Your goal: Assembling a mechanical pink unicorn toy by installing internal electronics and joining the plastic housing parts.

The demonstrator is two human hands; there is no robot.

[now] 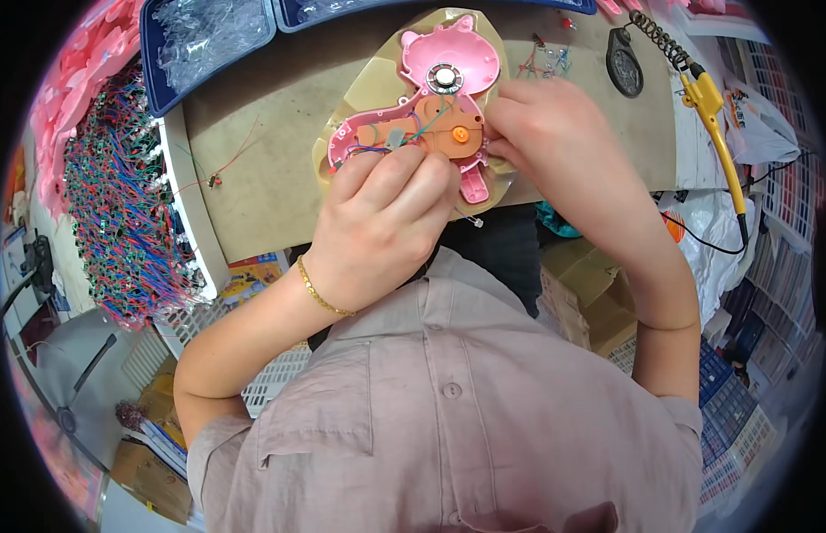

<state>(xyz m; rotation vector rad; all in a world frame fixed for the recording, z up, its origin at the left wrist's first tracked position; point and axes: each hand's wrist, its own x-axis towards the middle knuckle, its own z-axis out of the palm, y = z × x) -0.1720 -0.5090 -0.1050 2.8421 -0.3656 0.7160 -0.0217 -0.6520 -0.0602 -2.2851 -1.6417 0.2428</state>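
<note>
A pink plastic toy shell (pixel 416 53) lies open-side up on a tan holder (pixel 377 75). In its head part sits a round speaker (pixel 445 78); its body holds an orange gearbox (pixel 440 120) with thin coloured wires across it. My left hand (pixel 386 213) is curled over the body's near edge, fingers bent together; what lies under the fingertips is hidden. My right hand (pixel 546 124) is closed in a pinch at the right side of the body, next to the gearbox. Whatever it pinches is too covered to name. A small white connector (pixel 478 222) hangs below the shell.
A soldering iron (pixel 717 133) with a yellow handle rests in its coil stand (pixel 659 43) at right. Blue bins (pixel 155 80) of clear parts line the back. Wired circuit boards (pixel 129 213) are heaped at left. Loose small parts (pixel 555 62) lie beyond my right hand.
</note>
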